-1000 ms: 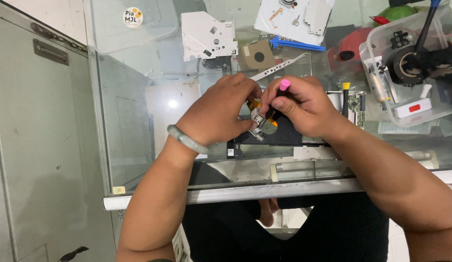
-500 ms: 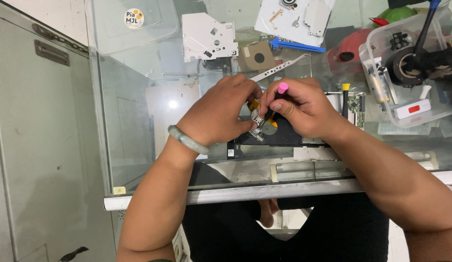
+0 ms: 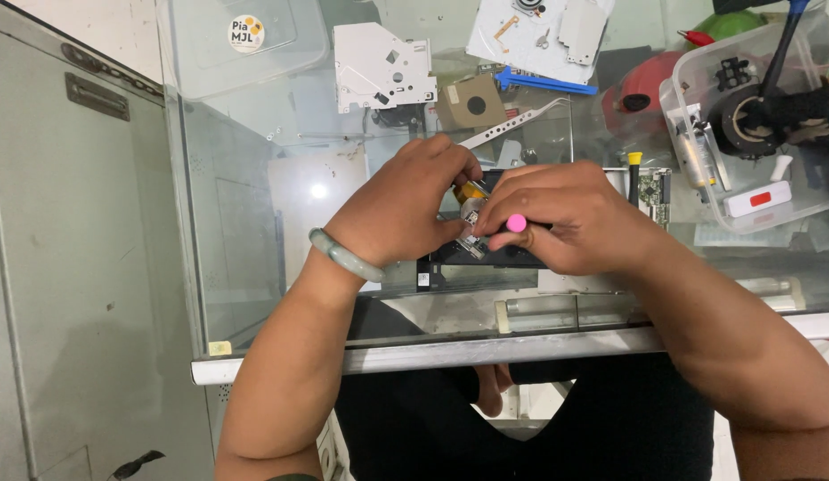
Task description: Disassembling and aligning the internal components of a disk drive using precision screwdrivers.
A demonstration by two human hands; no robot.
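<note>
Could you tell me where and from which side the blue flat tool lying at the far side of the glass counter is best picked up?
Judging by its pose, the blue flat tool is best taken at its right half, from above, with a thumb-and-finger grip across its narrow width. It lies flat and nearly level on the glass counter. Its left end sits near the brown cardboard square, while the white metal plate crowds the far edge.

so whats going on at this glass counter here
A person sits at a glass-topped counter, both hands over a small black device. The right hand grips a tool with a pink end, pointed down at the device. The left hand, with a pale green bangle on its wrist, pinches a small metal part next to the tool tip. White metal plates and a clear tub of parts lie further back.
</note>
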